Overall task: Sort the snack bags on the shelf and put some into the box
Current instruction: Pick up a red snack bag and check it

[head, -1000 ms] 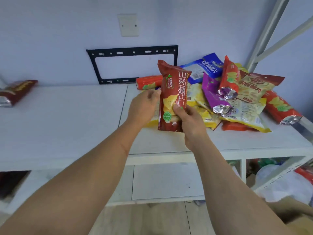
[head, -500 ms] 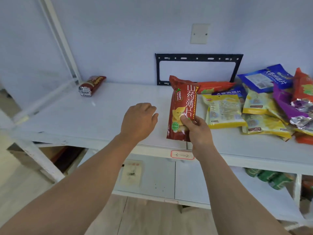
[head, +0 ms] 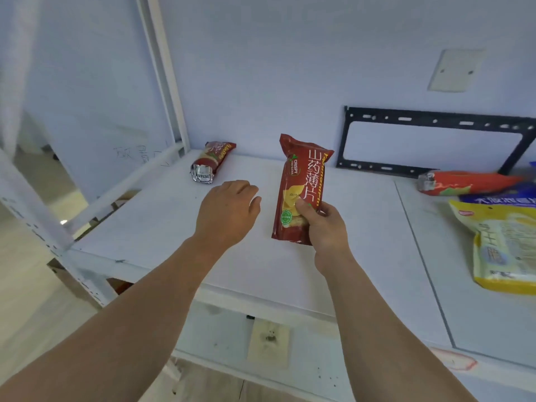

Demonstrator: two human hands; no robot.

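Head view looks down over a white shelf [head: 150, 227]. Far left at the back lies a dark red snack bag [head: 213, 161], its foil end toward us. The left hand [head: 227, 211] hovers palm-down above the shelf, forearm reaching forward, fingers loosely curled and its grip holding nothing. Just beside it the right hand [head: 322, 224] holds a red yam-crisp bag [head: 300, 187] upright by its lower part, thumb across the front, fingers wrapped behind. Further right rest an orange-red bag [head: 464, 182] near a black wall bracket [head: 435, 140], and a yellow bag [head: 504, 248]. Compared with half a second ago, the view has swung left: the pile has largely slid out of frame, and both hands have moved leftward along the shelf.
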